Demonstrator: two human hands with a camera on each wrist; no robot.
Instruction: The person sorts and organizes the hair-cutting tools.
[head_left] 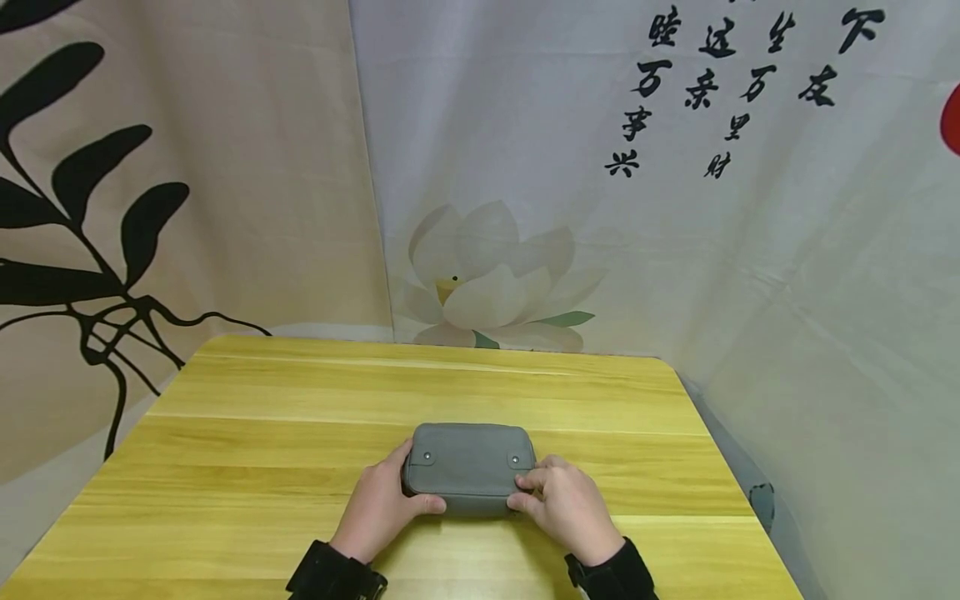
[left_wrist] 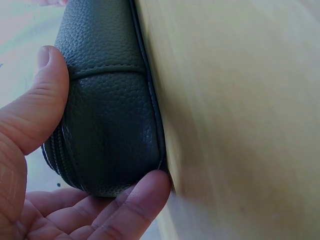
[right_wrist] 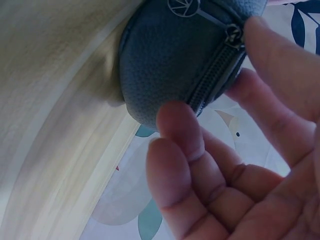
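A grey leather-look zip pouch point(head_left: 471, 460) lies on the wooden table, with two metal studs on its upper face. My left hand point(head_left: 384, 510) grips its left end, thumb along the near side and fingers around the end, also seen in the left wrist view against the pebbled pouch side point(left_wrist: 112, 115). At the right end, my right hand point(head_left: 567, 505) holds the near corner between thumb and fingers. The right wrist view shows the thumb by the zipper slider point(right_wrist: 234, 36), and a round metal pull point(right_wrist: 183, 7) lying on the pouch. The zipper point(right_wrist: 212, 77) looks closed where visible.
The yellow wood-grain table point(head_left: 420, 383) has rounded far corners. Behind it hangs a pale cloth backdrop point(head_left: 525, 125) with a printed lotus and black characters. A beige cloth point(head_left: 247, 167) with dark printed leaves hangs at the left. Both wrists wear black bands.
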